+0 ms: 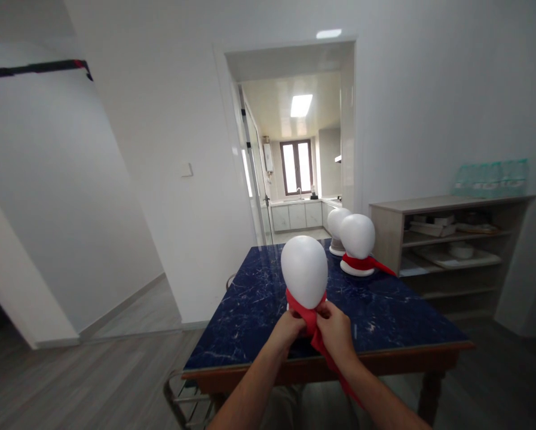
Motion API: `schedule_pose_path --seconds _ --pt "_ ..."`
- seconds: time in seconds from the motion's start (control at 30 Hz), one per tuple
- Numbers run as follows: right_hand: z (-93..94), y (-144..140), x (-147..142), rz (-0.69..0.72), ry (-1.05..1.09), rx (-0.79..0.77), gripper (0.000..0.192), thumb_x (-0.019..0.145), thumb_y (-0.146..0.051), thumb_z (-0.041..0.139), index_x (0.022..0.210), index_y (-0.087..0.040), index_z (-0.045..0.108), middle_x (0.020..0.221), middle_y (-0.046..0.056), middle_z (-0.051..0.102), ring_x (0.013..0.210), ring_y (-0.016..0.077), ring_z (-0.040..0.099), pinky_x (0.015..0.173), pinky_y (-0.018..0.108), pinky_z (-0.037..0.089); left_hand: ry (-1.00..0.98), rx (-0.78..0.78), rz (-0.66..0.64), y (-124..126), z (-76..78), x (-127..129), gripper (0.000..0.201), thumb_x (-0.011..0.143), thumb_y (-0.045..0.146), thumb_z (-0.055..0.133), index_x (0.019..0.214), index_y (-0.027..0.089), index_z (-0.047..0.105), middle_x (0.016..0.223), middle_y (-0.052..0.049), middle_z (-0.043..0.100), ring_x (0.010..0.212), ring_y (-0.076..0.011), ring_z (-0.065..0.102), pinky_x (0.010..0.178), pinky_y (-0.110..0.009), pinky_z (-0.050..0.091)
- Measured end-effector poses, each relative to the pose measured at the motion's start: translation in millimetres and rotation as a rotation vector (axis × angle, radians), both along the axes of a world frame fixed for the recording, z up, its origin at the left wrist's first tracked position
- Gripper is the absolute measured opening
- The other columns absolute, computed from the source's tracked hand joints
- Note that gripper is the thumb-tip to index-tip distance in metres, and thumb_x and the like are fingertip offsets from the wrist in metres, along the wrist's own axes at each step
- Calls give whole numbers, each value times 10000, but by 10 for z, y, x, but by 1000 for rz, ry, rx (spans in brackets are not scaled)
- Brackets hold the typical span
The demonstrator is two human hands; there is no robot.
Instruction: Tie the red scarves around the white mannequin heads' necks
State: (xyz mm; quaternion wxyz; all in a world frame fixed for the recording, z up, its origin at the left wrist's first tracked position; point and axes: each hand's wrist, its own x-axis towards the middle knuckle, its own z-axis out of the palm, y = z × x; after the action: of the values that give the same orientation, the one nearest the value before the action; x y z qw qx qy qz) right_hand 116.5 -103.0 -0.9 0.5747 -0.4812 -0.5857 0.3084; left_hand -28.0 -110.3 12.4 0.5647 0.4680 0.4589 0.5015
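A white mannequin head [304,270] stands upright near the front edge of the blue table, with a red scarf [310,321] wrapped around its neck. On the left side of the neck, my left hand [286,329] is closed, its fingers on the scarf at the front. My right hand [336,329] pinches the scarf from the right, close beside the left. One end of the red cloth hangs down past the table edge, partly hidden behind my right forearm. The fingertips of both hands are partly covered by cloth.
The blue marble-patterned table [245,322] has a wooden edge. Further back stand a second mannequin head [358,236] with a red scarf and another white head [337,222] behind it. A shelf [429,204] carrying bottles [492,178] is at right; a metal-framed chair [175,397] is at lower left.
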Motion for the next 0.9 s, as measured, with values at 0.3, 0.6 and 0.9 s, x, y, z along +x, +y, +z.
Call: schedule_pose_path --seconds 0.3,0.6,0.9 --pt "-94 17 -22 269 202 -57 260 847 -439 736 926 -191 749 933 81 797 870 244 724 803 314 552 35 67 92 48 7 74 313 638 132 806 950 127 776 779 -79 769 650 -200 658 609 -273 511" --pt "-26 26 -37 182 150 -65 274 761 -335 789 960 -222 638 802 37 771 647 201 690 602 273 507 -124 58 130 42 -78 105 521 560 178 951 1044 127 765 975 -116 811 688 -204 708 636 -292 558" --pt "-16 109 89 87 -187 162 130 799 -169 631 847 -252 544 737 -34 630 682 169 603 658 252 396 -99 -36 122 52 -89 -37 458 583 261 966 968 91 785 896 -128 797 700 -197 719 653 -286 566"
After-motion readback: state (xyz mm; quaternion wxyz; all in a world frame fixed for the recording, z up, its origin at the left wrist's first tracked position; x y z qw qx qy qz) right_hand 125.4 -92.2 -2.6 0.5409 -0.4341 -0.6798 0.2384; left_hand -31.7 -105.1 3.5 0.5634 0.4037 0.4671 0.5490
